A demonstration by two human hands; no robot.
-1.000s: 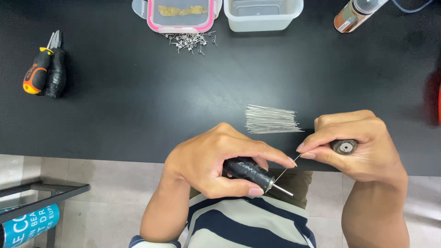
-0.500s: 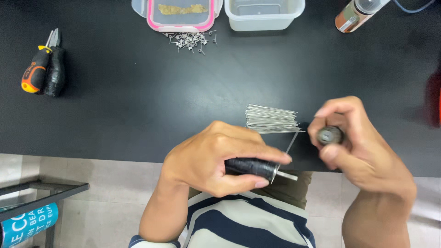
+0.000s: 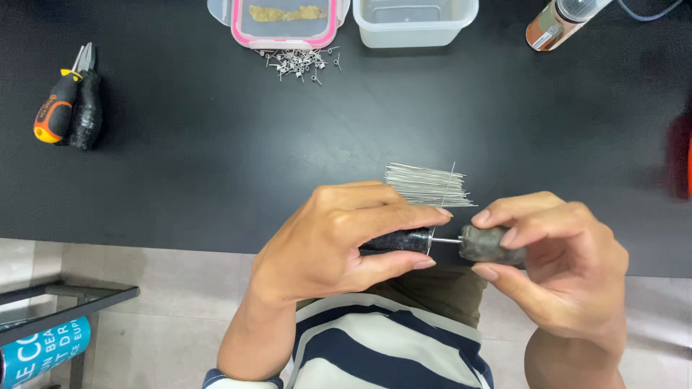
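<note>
At the far left of the black worktop I saw the orange-handled pliers lying untouched, with loose bent wire bits scattered below the pink-rimmed container further along. My left hand was closed around the dark tool handle, and my right hand, which half a second before had been lifted away, had brought its grey cap piece back onto the thin metal shaft. A single wire stood pinched at that joint, just in front of the bundle of straight wires, so I judged the two parts were meeting again around it.
</note>
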